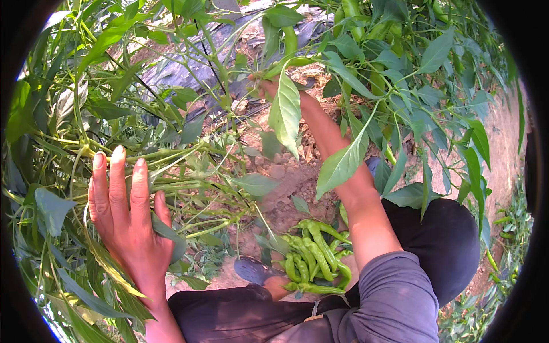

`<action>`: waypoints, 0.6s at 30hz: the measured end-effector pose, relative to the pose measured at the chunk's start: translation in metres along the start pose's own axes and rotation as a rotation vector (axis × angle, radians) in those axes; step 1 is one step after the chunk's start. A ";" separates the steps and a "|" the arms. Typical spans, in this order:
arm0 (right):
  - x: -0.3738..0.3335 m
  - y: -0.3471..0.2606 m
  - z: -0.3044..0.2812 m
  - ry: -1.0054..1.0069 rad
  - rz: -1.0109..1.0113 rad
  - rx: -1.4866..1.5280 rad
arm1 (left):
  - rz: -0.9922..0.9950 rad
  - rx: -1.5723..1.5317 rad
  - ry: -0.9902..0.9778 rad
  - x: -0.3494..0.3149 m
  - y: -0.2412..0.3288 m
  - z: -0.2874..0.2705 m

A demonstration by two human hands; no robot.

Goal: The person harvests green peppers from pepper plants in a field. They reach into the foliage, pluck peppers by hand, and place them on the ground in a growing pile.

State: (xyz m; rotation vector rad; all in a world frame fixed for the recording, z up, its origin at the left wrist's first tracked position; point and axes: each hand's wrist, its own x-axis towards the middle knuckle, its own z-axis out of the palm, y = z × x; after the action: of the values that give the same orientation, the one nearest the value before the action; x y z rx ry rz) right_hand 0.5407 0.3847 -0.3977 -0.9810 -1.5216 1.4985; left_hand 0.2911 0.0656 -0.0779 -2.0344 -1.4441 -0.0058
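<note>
My left hand (pixel 127 211) is raised with its fingers stretched out and apart. It rests against the bent green stems (pixel 171 154) of a pepper plant on the left. My right arm reaches forward among the leaves, and my right hand (pixel 270 88) is beside a stem near the top middle. A large pale leaf (pixel 286 111) covers much of that hand, so I cannot see whether its fingers grip anything. Just above it hang green peppers, one of them a curved pepper (pixel 290 40). Several picked long green peppers (pixel 314 254) lie in a pile on the ground between my legs.
Dense pepper foliage (pixel 412 74) with hanging peppers stands at the upper right and overhangs my right arm. Dark plastic sheeting (pixel 183 63) covers soil at the back. My knee (pixel 446 246) is bent at the right, and a sandal (pixel 251 270) shows beside the pile.
</note>
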 end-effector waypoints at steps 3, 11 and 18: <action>0.003 -0.013 -0.003 0.039 -0.067 -0.131 | 0.017 -0.053 0.038 0.002 -0.001 0.002; -0.002 -0.050 -0.005 0.080 -0.174 -0.869 | -0.022 -0.128 0.099 -0.006 -0.004 0.011; -0.063 -0.057 0.024 -0.318 0.157 -1.045 | 0.083 -0.422 0.439 -0.011 -0.014 0.042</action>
State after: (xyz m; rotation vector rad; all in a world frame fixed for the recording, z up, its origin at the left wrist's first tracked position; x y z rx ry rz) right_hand 0.5440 0.3173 -0.3417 -1.4894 -2.6039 0.9130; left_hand 0.2606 0.0801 -0.1086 -2.2334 -1.1430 -0.7312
